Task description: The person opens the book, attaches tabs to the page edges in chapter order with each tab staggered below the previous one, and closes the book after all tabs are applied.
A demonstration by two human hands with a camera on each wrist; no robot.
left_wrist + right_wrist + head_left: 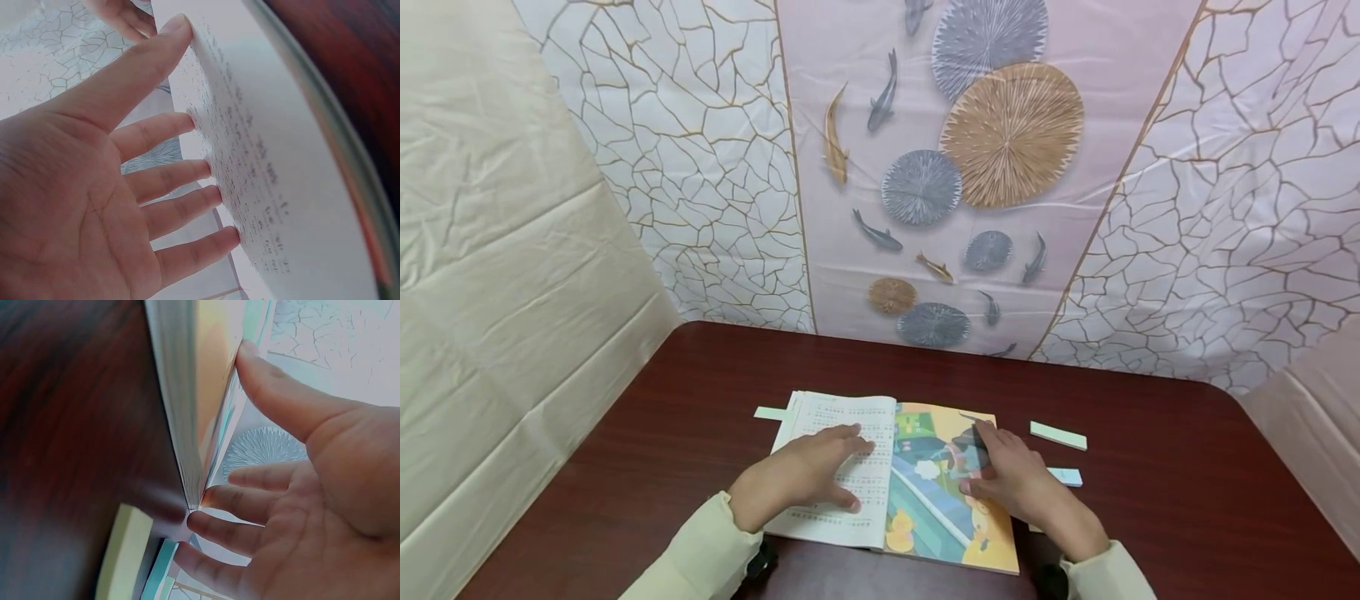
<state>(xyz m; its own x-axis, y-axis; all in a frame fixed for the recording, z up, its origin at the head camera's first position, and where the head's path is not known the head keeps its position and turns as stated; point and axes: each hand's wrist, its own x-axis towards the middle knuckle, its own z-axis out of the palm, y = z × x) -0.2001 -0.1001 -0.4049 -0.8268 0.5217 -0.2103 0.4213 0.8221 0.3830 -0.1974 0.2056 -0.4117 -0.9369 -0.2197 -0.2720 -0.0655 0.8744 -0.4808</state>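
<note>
An open book (pixel 850 525) lies on the table, with printed text on its left page and a coloured illustration on its right page (pixel 925 500). Spread fingers of my left hand (pixel 797 477) touch the text page with their tips, the palm raised off the paper, as the left wrist view shows. My right hand (pixel 1021 479) spans the outer edge of the illustrated page, thumb on the picture and some fingertips by the book's edge. A pale green sticky tab (pixel 772 413) sticks out from the left page's outer edge.
Right of the book lie a pale green sticky-note pad (pixel 1058 435) and a light blue pad (pixel 1067 477), partly behind the right hand. A yellow pad (pixel 125 550) shows beside the book in the right wrist view. Patterned cloth (pixel 722 167) hangs behind the dark red table (pixel 1165 500).
</note>
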